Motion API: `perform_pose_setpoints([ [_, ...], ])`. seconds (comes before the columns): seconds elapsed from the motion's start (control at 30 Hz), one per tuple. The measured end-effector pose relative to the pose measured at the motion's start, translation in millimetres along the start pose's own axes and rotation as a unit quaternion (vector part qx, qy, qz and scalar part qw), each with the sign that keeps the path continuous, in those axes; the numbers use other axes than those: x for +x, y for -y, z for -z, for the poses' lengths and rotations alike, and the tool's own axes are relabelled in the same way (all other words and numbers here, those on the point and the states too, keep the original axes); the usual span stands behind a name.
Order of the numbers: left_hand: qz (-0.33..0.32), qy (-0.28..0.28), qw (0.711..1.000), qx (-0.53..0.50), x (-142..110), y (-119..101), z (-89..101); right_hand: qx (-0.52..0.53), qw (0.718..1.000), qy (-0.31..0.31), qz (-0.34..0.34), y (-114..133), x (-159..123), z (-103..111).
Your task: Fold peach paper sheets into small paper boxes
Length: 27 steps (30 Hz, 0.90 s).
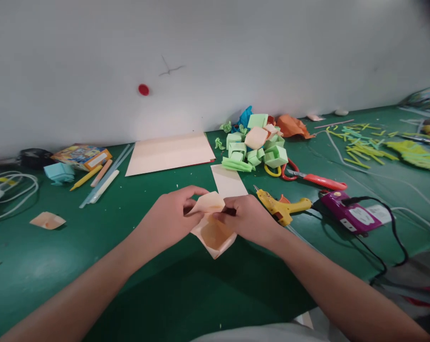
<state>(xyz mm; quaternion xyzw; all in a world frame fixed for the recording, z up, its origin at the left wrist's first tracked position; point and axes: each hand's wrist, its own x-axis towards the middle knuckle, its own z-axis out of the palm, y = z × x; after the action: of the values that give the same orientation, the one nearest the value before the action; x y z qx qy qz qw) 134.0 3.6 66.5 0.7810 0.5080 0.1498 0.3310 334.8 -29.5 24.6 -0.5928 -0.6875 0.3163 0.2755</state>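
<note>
Between my hands, above the green table, is a small peach paper box [215, 237] with an open hollow and a raised flap. My left hand [174, 213] pinches the flap's left side between thumb and fingers. On the right side, my right hand [248, 216] grips the paper near the fold, its fingertips partly hidden. A peach paper strip [231, 180] lies just beyond my hands. The yellow hot glue gun [282, 204] rests on its side to the right of my right hand.
Green and peach folded paper boxes [257, 142] are heaped at the back, beside red-handled scissors [293, 172]. A stack of peach sheets [170, 154] lies left of them. A purple power box [353, 211] with cables sits right; glue sticks [104, 186] and a marker [86, 178] lie left.
</note>
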Motion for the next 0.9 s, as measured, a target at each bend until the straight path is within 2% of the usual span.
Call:
perform_pose_setpoints([
  [0.1,0.004,0.0,1.0,-0.006,1.4,1.9,0.6,-0.004,1.0,-0.012,-0.003,-0.3,0.4,-0.6],
  [0.23,-0.035,-0.02,0.995,0.087,1.0,1.7,1.4,-0.004,1.0,-0.006,0.008,-1.4,1.0,-3.6],
  [0.3,-0.03,-0.03,0.991,0.124,0.1,1.0,2.1,0.002,1.0,0.004,0.015,-1.9,1.0,-5.0],
  [0.4,-0.016,-0.025,0.993,0.117,-0.6,1.4,2.5,0.007,1.0,0.016,0.019,-1.6,0.8,-5.3],
  [0.57,0.005,-0.034,0.999,0.016,1.1,10.3,2.2,-0.009,1.0,-0.017,-0.014,0.0,0.8,-0.4],
  [0.63,0.028,-0.025,0.997,-0.064,1.3,16.2,1.8,-0.011,0.999,-0.04,-0.022,-0.5,1.5,0.8],
  [0.73,0.081,0.002,0.971,-0.226,0.1,25.2,-1.9,-0.018,0.998,-0.06,-0.012,-3.0,3.4,-0.5],
  [0.83,0.124,-0.025,0.947,-0.295,-2.4,30.9,-9.8,-0.032,0.997,-0.071,-0.01,-6.1,5.7,-2.8],
  [0.9,0.121,-0.061,0.936,-0.326,-3.8,31.7,-16.6,-0.04,0.996,-0.079,-0.014,-8.1,6.9,-3.1],
])
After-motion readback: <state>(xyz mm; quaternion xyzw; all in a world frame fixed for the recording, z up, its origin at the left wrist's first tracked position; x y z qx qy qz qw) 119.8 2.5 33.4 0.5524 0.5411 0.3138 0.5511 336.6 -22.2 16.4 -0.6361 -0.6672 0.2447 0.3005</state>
